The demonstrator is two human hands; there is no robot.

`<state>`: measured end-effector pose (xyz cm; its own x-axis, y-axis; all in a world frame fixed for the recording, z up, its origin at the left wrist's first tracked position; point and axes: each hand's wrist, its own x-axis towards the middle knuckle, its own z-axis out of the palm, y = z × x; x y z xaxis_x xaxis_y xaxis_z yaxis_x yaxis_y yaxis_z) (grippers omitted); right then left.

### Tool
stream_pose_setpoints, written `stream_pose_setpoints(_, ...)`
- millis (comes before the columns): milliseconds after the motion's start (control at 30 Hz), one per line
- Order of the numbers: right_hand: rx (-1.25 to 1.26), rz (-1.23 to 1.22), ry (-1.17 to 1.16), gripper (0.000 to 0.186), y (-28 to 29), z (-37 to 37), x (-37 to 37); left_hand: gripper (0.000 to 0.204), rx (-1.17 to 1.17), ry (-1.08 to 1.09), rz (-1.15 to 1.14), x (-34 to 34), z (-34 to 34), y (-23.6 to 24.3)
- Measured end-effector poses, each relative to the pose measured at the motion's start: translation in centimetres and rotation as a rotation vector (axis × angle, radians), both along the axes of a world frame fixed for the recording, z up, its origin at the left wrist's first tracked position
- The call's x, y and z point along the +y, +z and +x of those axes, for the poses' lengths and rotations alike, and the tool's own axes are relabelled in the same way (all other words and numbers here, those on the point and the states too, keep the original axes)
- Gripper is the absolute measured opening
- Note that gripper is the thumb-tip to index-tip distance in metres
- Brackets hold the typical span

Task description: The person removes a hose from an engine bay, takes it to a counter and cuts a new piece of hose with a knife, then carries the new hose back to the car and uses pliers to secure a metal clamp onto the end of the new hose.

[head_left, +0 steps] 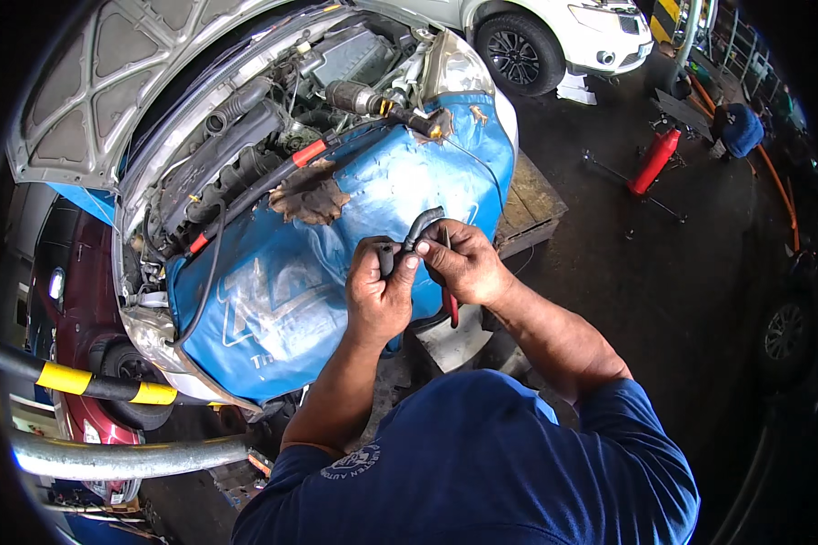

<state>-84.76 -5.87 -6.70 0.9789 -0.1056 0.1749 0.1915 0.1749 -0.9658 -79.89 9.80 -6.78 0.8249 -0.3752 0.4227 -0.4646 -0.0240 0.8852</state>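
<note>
In front of my chest, over the blue fender cover point(291, 300), both hands meet at a short, bent black rubber hose point(424, 221). My left hand point(379, 295) is closed, its thumb and fingers pinching the hose's lower part. A dark round tube end point(386, 258) pokes out between those fingers; whether it belongs to the same hose I cannot tell. My right hand point(471, 263) grips the hose from the other side with thumb and fingertips. Red-handled pliers point(451, 307) are tucked in the right palm, handles pointing down toward me.
Beyond the cover lies an open engine bay point(264, 136) under a raised hood point(91, 91). A red-and-black bar point(273, 177) rests along its front. To the right are a wooden crate point(532, 204), a red cylinder point(654, 162) and a crouching person point(739, 130). A striped barrier pipe point(73, 377) crosses at left.
</note>
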Motion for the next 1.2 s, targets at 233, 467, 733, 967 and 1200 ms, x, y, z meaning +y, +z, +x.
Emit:
stream_pose_setpoints(233, -0.116, 0.176, -0.108, 0.017, -0.3, 0.4, 1.9, 0.014, 0.058, 0.042, -0.161, -0.9, -0.9, -0.7)
stream_pose_setpoints(467, -0.108, 0.274, -0.14, 0.016, 0.3, 0.1, 1.5, 0.017, 0.029, -0.092, 0.035, 0.2, 0.2, 0.7)
stream_pose_setpoints(733, -0.167, 0.195, 0.085, 0.013, 1.5, -0.2, 0.1, 0.016, -0.01, -0.303, -0.085, 0.2, 1.1, 2.5)
stream_pose_setpoints(967, -0.178, -0.304, 0.268, 0.021, 2.8, -0.5, -3.2, 0.015, -0.154, -0.339, 0.042, 0.3, 1.2, 3.4)
stream_pose_setpoints(1200, -0.3, -0.426, 0.136, 0.021, 2.1, -1.1, -2.6, 0.016, -0.24, -0.354, 0.146, 1.1, 1.1, 4.4)
